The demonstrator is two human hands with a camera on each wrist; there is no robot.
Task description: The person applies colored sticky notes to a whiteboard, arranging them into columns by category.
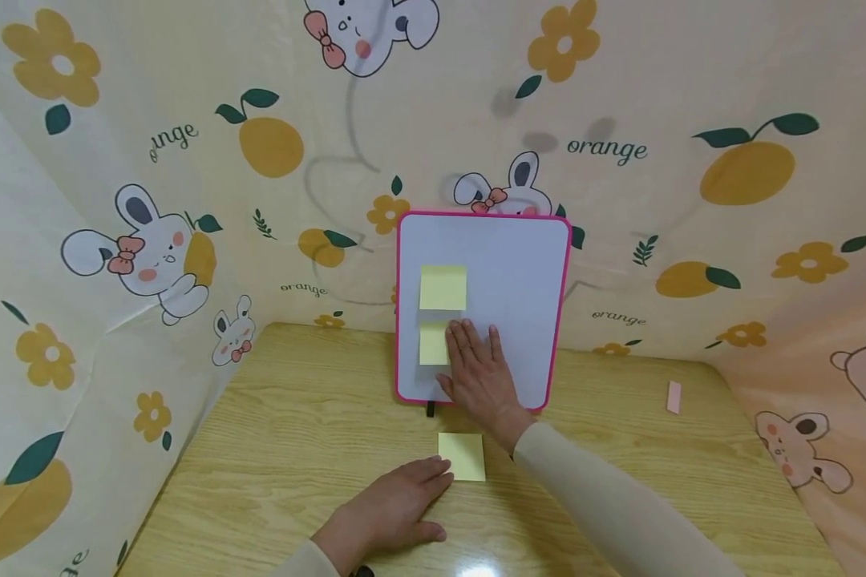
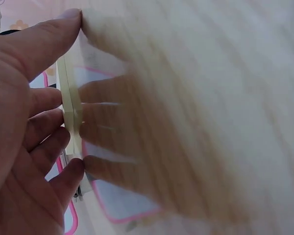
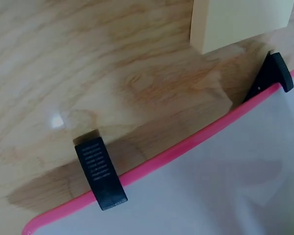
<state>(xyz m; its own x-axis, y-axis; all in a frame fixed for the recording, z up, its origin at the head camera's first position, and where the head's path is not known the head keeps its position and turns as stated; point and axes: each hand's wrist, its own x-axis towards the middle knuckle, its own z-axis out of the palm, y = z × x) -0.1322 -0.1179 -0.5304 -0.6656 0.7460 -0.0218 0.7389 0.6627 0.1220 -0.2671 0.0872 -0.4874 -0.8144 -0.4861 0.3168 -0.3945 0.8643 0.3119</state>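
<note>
A whiteboard with a pink rim stands upright on black feet at the back of the table. Two pale yellow sticky notes are on its left side, one above the other. My right hand lies flat against the board, its fingertips over the right edge of the lower sticky note. On the table in front sits a sticky note pad. My left hand touches the pad's left edge with extended fingertips, thumb apart; the left wrist view shows this pad from the side. The right hand is outside the right wrist view.
Two black feet grip the board's lower edge. A small pink strip lies on the wooden table at the right. Cloth printed with rabbits and oranges hangs behind and at both sides.
</note>
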